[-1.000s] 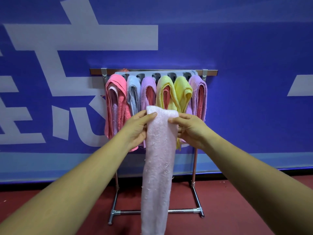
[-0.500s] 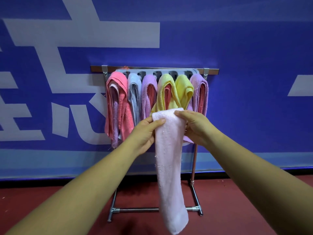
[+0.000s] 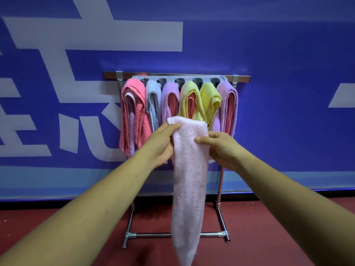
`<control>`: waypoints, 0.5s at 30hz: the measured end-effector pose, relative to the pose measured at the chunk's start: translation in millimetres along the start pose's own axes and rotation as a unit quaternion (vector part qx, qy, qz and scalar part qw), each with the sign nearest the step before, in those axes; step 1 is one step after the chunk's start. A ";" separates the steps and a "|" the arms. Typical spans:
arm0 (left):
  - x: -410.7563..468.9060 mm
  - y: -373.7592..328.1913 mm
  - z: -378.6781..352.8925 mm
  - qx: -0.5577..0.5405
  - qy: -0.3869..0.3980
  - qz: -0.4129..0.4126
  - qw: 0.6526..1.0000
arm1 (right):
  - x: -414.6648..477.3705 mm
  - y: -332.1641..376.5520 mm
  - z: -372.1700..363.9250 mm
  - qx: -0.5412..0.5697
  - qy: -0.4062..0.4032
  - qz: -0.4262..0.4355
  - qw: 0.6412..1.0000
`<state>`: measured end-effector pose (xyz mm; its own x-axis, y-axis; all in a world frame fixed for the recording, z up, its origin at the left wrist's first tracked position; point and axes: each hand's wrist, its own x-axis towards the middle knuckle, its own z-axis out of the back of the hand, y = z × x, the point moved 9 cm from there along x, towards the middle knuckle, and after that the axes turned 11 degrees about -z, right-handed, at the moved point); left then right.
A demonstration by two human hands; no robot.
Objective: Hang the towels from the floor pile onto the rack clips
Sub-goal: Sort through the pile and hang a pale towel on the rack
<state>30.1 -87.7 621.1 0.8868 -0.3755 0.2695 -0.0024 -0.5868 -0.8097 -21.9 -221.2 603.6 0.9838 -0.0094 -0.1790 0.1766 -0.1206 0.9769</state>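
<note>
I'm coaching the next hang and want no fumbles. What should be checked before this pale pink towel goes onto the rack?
1. Left hand grips the pale pink towel: ok.
2. Right hand grips it too: ok.
3. Folded top end faces the rack: ok.
4. Clips free: cannot tell; six hung towels crowd them.
5. Towel's tail off the floor: cannot tell; it leaves the frame.
</note>
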 end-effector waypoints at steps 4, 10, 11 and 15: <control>-3.6 8.1 1.5 0.063 0.036 0.022 0.997 | -1.9 11.2 -1.8 0.031 -0.033 0.042 0.998; -14.0 21.7 20.6 0.267 0.070 0.040 0.960 | -5.5 23.6 4.4 0.025 -0.092 0.051 0.994; -13.9 20.5 21.6 0.255 0.064 0.034 0.964 | -6.6 24.7 6.6 0.009 -0.109 0.051 0.993; -11.1 17.4 12.7 0.192 0.043 0.016 0.980 | -9.3 24.2 9.8 -0.002 -0.121 0.041 0.992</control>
<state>26.1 -84.6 597.4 0.8470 -0.4575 0.2708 0.1599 -0.2665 -0.9505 -27.1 -233.8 627.7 0.9589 -0.2569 -0.1203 0.0962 -0.1045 0.9899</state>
